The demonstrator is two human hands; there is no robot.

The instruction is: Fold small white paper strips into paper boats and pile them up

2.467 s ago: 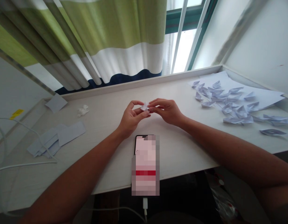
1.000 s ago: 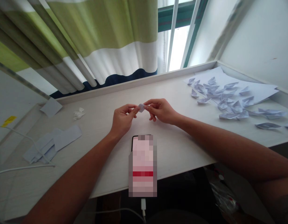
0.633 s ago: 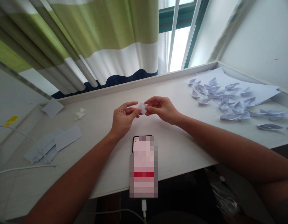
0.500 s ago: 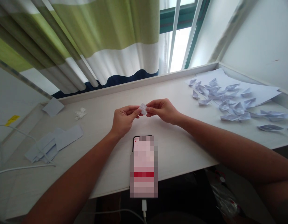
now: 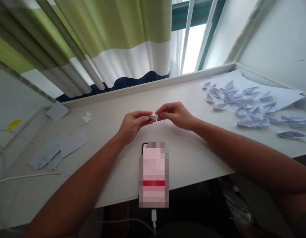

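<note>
Small folded paper (image 5: 154, 117) pinched between two hands

The little white piece sits just above the desk (image 5: 190, 155), beyond the top end of a phone (image 5: 153, 165). The left hand (image 5: 132, 125) grips its left end between thumb and fingers; the right hand (image 5: 178, 115) has its thumb and fingertips closed on the right end. The exact folds are too small to make out.

The phone lies near the front edge, its screen mostly pixelated, with a white plug (image 5: 154, 215) at its lower end. Well to the right, folded paper boats (image 5: 258, 113) lie clustered, some of them on large white sheets (image 5: 233, 75). On the left are a crumpled white scrap (image 5: 86, 119), overlapping paper pieces (image 5: 75, 144), a square of paper (image 5: 57, 111) near the corner and a pale cable (image 5: 31, 178). Behind the desk hangs a green, white and navy curtain (image 5: 133, 33) beside a barred window (image 5: 194, 43).
</note>
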